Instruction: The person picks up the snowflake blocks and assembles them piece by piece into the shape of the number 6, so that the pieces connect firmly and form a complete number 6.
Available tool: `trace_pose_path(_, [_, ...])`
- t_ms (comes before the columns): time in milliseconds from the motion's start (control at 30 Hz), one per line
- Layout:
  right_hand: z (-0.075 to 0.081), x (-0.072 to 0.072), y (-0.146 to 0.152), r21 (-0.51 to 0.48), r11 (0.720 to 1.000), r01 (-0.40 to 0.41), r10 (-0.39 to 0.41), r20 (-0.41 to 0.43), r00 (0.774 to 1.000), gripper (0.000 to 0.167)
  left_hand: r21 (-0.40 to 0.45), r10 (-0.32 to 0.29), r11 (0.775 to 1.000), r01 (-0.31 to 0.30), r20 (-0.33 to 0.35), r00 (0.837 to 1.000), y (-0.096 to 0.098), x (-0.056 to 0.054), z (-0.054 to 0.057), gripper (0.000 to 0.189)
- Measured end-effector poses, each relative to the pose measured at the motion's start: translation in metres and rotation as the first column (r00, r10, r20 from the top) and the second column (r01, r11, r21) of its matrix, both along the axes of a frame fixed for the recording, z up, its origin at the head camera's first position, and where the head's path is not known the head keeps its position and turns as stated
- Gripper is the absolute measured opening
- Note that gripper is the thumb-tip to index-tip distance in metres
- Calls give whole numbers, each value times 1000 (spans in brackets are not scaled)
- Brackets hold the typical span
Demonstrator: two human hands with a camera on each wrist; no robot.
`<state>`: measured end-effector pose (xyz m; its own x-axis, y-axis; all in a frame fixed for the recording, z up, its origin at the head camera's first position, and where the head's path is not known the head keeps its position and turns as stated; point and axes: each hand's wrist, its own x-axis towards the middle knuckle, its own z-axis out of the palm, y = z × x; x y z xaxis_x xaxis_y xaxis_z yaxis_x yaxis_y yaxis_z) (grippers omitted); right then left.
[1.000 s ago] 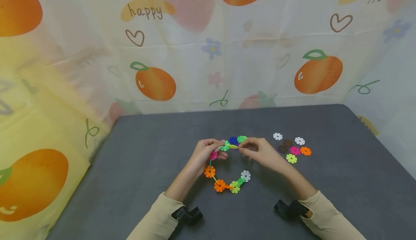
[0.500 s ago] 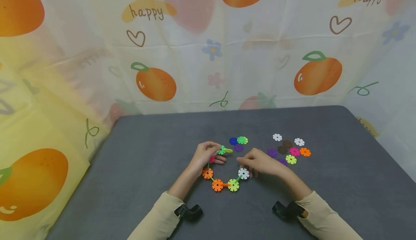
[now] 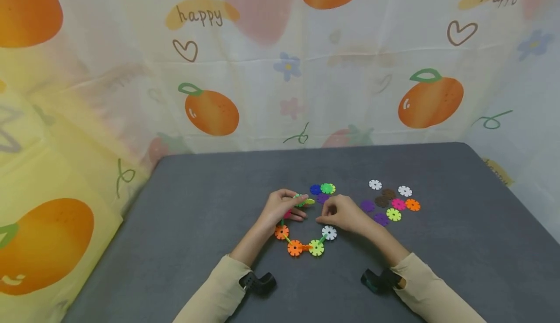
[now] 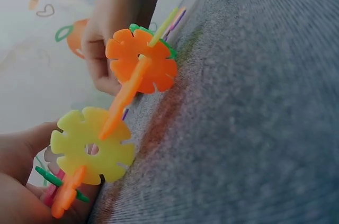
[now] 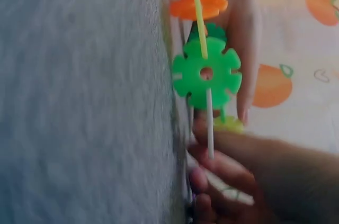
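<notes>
The left hand grips the chain of notched discs near its yellow end; the right hand, fingers bent, is by the chain's white end (whether it pinches anything, I cannot tell). On the surface, loose discs lie beyond the chain and right of it.

Pale orange-print cloth, yellowish at left, dark grey table

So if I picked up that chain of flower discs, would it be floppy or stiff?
The chain is probably light, because its discs look thin. It may stay fairly stiff, since the discs slot into each other. It could pop apart if tugged, as only their notched edges seem to join them.
</notes>
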<state>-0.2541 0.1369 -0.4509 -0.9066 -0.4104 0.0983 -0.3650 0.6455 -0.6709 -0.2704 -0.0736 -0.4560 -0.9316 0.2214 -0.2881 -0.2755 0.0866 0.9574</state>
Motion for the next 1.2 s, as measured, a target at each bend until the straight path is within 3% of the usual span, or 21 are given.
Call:
trace_pose_path(133, [0,-2,-2,47,980,195,-192,-63,979,17,-3,3,1000,-3,0,1000,2,-1,-1,44])
trace_pose_path(233, [-1,-7,-4,103,954,281,-271,-101,957,30,-10,-6,1000,6,9,1000,2,-1,-3,44])
trace_pose_path(600, [-5,-14,-4,77,953,292,-283,-112,953,32,-10,-14,1000,14,17,1000,1,-2,-4,45])
trace_pose_path(800, [-9,-13,0,1,952,307,-305,-87,948,34,-6,-23,1000,23,22,999,1,-1,-4,44])
trace_pose_path(967, [-12,-15,2,-6,953,302,-300,-131,945,39,1,-33,999,33,5,999,1,-2,-5,44])
trace_pose_path(1067, [-14,-16,3,-6,955,296,-294,-134,946,34,1,-39,999,39,1,999,0,-2,-6,46])
trace_pose_path(1200, [-15,-16,5,-81,949,305,-311,-91,946,21,0,-55,998,55,-6,998,-1,-3,-8,46])
